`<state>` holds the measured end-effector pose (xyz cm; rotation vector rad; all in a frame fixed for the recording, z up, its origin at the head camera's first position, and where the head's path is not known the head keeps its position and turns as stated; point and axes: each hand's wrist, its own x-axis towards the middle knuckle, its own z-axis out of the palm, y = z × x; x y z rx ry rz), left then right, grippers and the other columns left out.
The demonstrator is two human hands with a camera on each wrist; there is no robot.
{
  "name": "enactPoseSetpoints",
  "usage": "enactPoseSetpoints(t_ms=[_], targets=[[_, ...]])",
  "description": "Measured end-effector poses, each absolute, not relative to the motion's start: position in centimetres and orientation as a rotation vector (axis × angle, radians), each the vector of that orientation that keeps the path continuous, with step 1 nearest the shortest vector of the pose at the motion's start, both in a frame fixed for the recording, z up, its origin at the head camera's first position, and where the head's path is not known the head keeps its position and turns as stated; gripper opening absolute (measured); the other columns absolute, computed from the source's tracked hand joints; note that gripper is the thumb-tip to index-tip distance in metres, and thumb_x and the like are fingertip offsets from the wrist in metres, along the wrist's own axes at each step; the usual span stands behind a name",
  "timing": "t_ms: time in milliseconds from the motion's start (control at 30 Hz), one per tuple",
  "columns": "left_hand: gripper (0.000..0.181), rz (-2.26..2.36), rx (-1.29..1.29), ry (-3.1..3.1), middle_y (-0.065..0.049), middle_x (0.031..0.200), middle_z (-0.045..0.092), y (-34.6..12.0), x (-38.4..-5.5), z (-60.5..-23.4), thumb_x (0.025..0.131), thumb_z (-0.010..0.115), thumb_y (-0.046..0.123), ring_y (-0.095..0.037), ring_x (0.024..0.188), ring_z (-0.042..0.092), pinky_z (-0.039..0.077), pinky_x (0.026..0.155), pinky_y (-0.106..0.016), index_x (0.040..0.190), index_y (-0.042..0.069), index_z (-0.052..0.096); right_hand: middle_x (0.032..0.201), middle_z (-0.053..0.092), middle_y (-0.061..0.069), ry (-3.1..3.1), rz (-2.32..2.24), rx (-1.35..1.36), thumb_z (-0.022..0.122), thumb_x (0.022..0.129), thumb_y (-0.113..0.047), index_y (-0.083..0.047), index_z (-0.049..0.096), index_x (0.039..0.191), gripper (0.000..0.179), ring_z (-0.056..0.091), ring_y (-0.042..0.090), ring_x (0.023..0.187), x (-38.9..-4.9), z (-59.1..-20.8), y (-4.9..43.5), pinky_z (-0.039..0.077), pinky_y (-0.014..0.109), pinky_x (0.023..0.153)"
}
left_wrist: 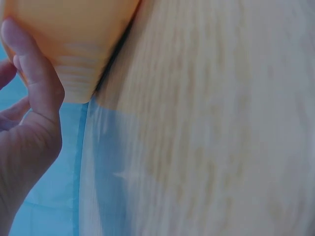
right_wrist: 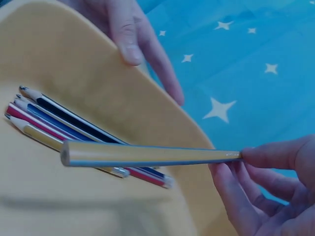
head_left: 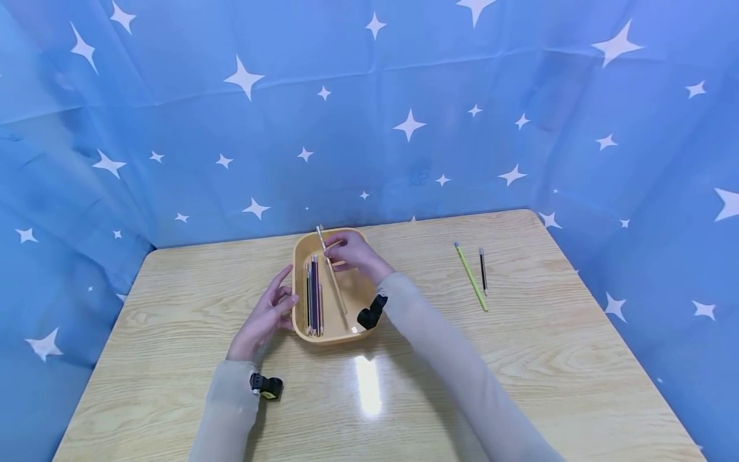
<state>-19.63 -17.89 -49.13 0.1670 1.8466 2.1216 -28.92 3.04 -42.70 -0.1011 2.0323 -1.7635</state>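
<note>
The yellow pencil [right_wrist: 142,155], blue along its edges, is over the tray [head_left: 362,335], held above its floor and slanting, its blunt end toward me. I pinch it by its far part between the thumb and fingers of my right hand [head_left: 353,251]. My left hand [head_left: 268,314] is at the tray's left side, fingers spread, thumb touching the rim. Inside the tray, along its left wall, four pencils [head_left: 314,298] lie side by side, sharpened tips toward me; black, blue, red and yellow barrels are noted. To the right, on the wood-grain table [head_left: 577,385], lie a yellow-green pencil [head_left: 470,276] and, just beside it, a shorter black pencil [head_left: 483,273]. Beyond stands a blue curtain [head_left: 340,128] printed with white stars.
</note>
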Motion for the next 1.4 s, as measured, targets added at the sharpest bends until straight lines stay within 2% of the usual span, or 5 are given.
enactPoseSetpoints(t_ms=[300,633,867,1067,1400], targets=[[0.069,2.111,0.145,1.837,-0.023,0.112,0.035,-17.9,-19.5,-48.9,0.089,0.051,0.006,-0.024,0.076,0.054,0.051,0.055,-0.048,0.142,0.031,0.016,0.099,0.056,0.019,2.002,-1.783,-0.083,0.057,0.085,-0.001,0.003,0.053,0.115,0.031,0.059,0.03,0.087,-28.8,-41.3,5.6,0.052,0.037,0.072],[0.068,2.08,0.156,1.834,-0.03,0.115,0.031,-17.6,-19.1,-47.3,0.091,0.046,0.001,-0.025,0.077,0.053,0.05,0.057,-0.051,0.144,0.023,0.009,0.104,0.055,0.022,2.071,-1.773,-0.1,0.056,0.085,-0.002,0.006,0.052,0.117,0.032,0.059,0.028,0.086,-29.0,-40.6,10.0,0.052,0.037,0.071],[0.068,2.083,0.15,1.843,-0.034,0.118,0.029,-17.7,-19.1,-47.3,0.091,0.047,0.002,-0.03,0.081,0.053,0.049,0.058,-0.053,0.144,0.023,0.009,0.102,0.054,0.019,2.135,-1.718,-0.044,0.056,0.086,-0.004,0.004,0.052,0.117,0.033,0.055,0.034,0.094,-29.3,-41.1,13.1,0.052,0.035,0.071],[0.067,2.075,0.151,1.852,-0.035,0.118,0.029,-17.6,-19.0,-47.2,0.091,0.046,0.003,-0.03,0.081,0.052,0.049,0.059,-0.054,0.144,0.023,0.009,0.107,0.051,0.024,2.135,-1.684,-0.005,0.054,0.086,-0.004,0.006,0.048,0.12,0.036,0.053,0.037,0.097,-29.2,-42.0,15.3,0.048,0.044,0.08],[0.067,2.062,0.143,1.856,-0.031,0.117,0.032,-17.6,-19.0,-47.1,0.092,0.046,0.004,-0.028,0.08,0.054,0.048,0.061,-0.055,0.144,0.026,0.01,0.111,0.048,0.025,2.188,-1.595,0.01,0.05,0.09,-0.007,0.007,0.042,0.125,0.039,0.048,0.04,0.102,-28.2,-43.0,18.9,0.043,0.047,0.086]])
